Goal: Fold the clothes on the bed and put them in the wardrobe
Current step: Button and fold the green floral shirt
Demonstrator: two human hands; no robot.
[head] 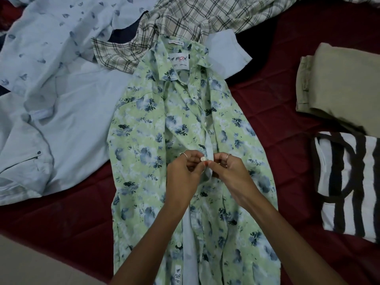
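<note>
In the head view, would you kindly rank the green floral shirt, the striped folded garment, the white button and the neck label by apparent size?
1. green floral shirt
2. striped folded garment
3. neck label
4. white button, pinched by the left hand

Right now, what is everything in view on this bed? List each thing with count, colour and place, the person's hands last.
floral shirt: 1, light green with blue-grey flowers, laid flat at centre, collar away from the person, front partly unbuttoned
button: 1, white, at the shirt's placket, between the two hands
plaid shirt: 1, cream with dark checks, top centre, behind the floral shirt's collar
leaf-print shirt: 1, pale blue, top left
plain shirt: 1, pale blue, left
folded trousers: 1, khaki, right
striped garment: 1, white and dark brown, folded, right
bedsheet: 1, dark red, under everything
left hand: pinches the placket beside the button
right hand: pinches the placket's other edge
</note>
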